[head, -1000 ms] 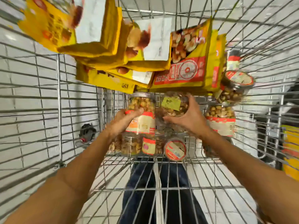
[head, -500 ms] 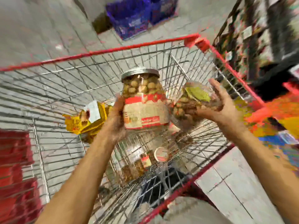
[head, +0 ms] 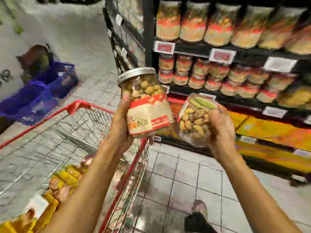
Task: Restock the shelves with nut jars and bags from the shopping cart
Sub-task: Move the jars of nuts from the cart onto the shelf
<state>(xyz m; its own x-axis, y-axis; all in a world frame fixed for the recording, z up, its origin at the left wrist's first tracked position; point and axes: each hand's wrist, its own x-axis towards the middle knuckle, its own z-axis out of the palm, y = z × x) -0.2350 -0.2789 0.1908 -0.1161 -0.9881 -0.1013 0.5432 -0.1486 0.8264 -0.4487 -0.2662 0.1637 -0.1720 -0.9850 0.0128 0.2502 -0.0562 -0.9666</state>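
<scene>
My left hand (head: 120, 125) grips a tall nut jar (head: 146, 105) with a silver lid and a red and cream label, held upright above the cart's right rim. My right hand (head: 218, 130) holds a second, clear nut jar (head: 193, 118) with a green label on its lid, tilted toward the shelves. The wire shopping cart (head: 94, 107) with red trim is at lower left; yellow nut bags (head: 67, 180) lie inside it. The dark shelves (head: 190, 51) at upper right hold rows of similar jars. The picture is blurred.
Blue baskets (head: 38, 93) sit on the tiled floor at the far left. Yellow packages (head: 269, 130) fill the lowest shelf on the right. White price tags (head: 222, 55) line the shelf edges. My dark shoe (head: 198, 219) shows on the grey tiles at the bottom.
Both hands lifted a jar each out of the cart and carried them up and right. The view swung from the cart's inside to the shelves.
</scene>
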